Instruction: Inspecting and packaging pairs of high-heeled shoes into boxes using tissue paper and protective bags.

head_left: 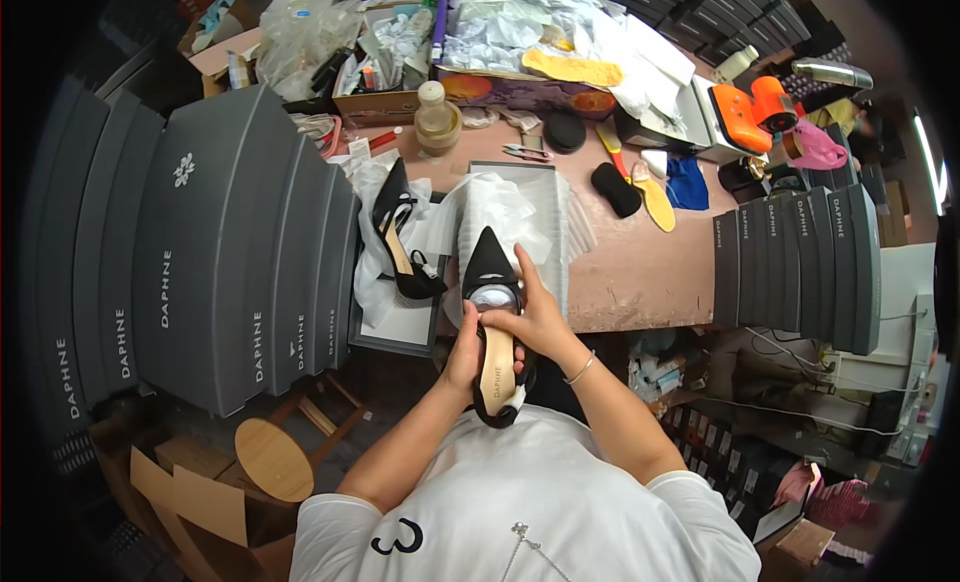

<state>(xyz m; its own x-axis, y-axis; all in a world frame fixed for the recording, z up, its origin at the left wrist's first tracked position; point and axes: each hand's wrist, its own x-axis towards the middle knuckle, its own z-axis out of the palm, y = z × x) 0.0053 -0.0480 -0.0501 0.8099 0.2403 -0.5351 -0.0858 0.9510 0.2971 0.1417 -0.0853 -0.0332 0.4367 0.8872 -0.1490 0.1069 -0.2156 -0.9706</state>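
I have 1 black pointed pump (492, 282) held over my lap at the near edge of the tabletop (640, 267), toe pointing away from me, tan insole facing up. My left hand (464, 347) is wrapped around the heel end from the left, fingers closed on the shoe. My right hand (535, 317) is clamped on its right side, thumb pressing at the front of the insole, where a pale round pad sits just ahead of the tan lining.

As I judge it, this shoe is mid-way: the lining looks seated, but the hands are not yet off it. The second black pump (402, 237) lies on white tissue paper (500, 207) just left, beside an open shoebox (545, 197), so boxing looks undone. Stacks of grey shoeboxes (215, 252) stand left and right.
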